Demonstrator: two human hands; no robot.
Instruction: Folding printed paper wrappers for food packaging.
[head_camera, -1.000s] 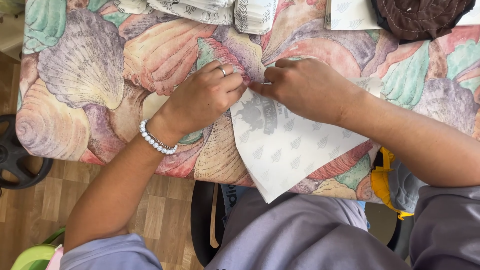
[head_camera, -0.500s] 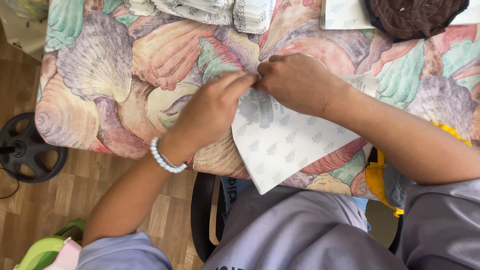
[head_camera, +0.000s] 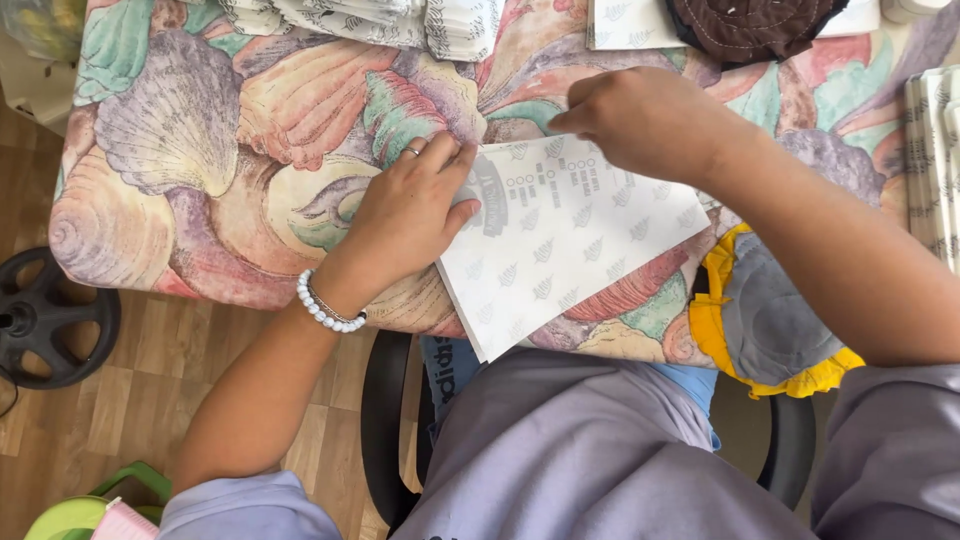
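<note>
A white paper bag (head_camera: 570, 240) with a faint grey leaf print and dark markings lies flat on the shell-patterned tablecloth (head_camera: 200, 160), its lower corner hanging over the table's front edge. My left hand (head_camera: 415, 205), with a ring and a white bead bracelet, presses flat on the bag's left edge. My right hand (head_camera: 640, 120) rests with curled fingers on the bag's top edge, fingertips pinching the paper there.
A stack of similar folded paper bags (head_camera: 350, 20) lies at the table's back, another stack (head_camera: 935, 160) at the right edge. A brown quilted item (head_camera: 760, 25) sits at the back right. A yellow-trimmed grey cloth (head_camera: 770, 320) hangs at the front. A black wheel-like object (head_camera: 45, 320) stands on the wooden floor.
The bag has been laid out flat, printed side up. My left hand slid down onto its left edge; my right hand moved to its top edge.
</note>
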